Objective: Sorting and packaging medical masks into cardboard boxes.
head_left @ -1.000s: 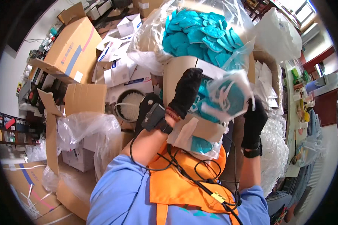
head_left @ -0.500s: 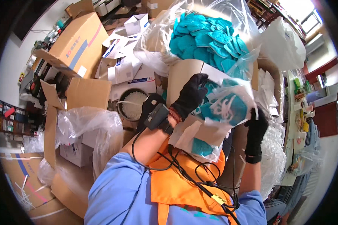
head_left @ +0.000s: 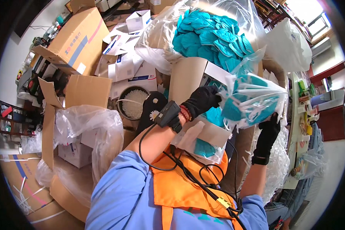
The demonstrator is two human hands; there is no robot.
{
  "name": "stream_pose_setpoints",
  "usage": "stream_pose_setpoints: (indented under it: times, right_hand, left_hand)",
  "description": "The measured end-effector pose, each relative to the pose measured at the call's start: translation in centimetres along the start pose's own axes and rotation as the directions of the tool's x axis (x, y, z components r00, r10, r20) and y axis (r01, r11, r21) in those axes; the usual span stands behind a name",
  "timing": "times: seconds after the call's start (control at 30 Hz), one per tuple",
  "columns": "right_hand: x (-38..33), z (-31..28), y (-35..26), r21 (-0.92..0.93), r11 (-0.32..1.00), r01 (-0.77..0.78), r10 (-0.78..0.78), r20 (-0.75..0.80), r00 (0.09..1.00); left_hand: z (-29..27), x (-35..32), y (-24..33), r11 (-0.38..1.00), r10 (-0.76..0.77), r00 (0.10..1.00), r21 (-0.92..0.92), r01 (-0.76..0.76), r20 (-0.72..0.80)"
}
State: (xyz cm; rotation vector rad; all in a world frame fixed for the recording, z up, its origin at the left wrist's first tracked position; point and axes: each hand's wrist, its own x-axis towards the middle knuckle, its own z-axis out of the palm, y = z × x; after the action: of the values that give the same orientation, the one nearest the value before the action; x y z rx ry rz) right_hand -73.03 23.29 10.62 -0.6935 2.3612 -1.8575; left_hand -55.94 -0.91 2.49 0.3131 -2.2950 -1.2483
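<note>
Two gloved hands hold one clear plastic bag of teal face masks [head_left: 253, 101], head view. Left hand [head_left: 201, 100], in a black glove, has its fingers curled tight on the bag's left edge; right hand [head_left: 268, 132], also gloved, grips the bag from below. Bag sits raised above a small white box [head_left: 203, 138] containing more teal masks. Behind, a large clear sack [head_left: 214, 36] heaped with teal masks rests in an open cardboard carton [head_left: 188, 78]. At left, a plastic-lined open carton [head_left: 76, 115] holds white boxes. Stacked cartons and loose white boxes [head_left: 130, 57] crowd every side, leaving little free room.
</note>
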Motion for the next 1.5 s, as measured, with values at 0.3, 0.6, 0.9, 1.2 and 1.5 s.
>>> stream_pose_setpoints:
  times: [0.3, 0.6, 0.9, 1.2, 1.5]
  right_hand:
    - [0.8, -1.7, 2.6, 0.249, 0.942, -0.225, 0.223, 0.039, 0.974]
    - [0.2, -1.4, 4.5, -0.387, 0.825, 0.412, -0.391, 0.136, 0.910]
    - [0.9, -4.3, 8.9, -0.008, 0.977, 0.215, -0.215, -0.011, 0.977]
    - [1.5, -5.8, 10.9, -0.275, 0.941, 0.199, -0.196, 0.037, 0.980]
    - [0.7, -3.2, 7.5, -0.041, 0.999, -0.033, 0.033, 0.015, 0.999]
  left_hand:
    - [1.3, -0.5, 0.6, 0.982, -0.025, 0.985, 0.178, 0.057, -0.173]
    - [1.0, 1.0, 3.2, 0.997, -0.018, 0.947, -0.076, -0.007, -0.321]
    - [0.2, 1.6, 0.6, 0.930, -0.349, 0.926, -0.175, 0.323, -0.146]
    - [-0.9, 1.7, 5.9, 0.998, -0.024, 0.950, -0.066, 0.004, -0.310]
    - [1.5, 0.7, 2.9, 0.984, 0.066, 0.992, 0.173, -0.046, -0.110]
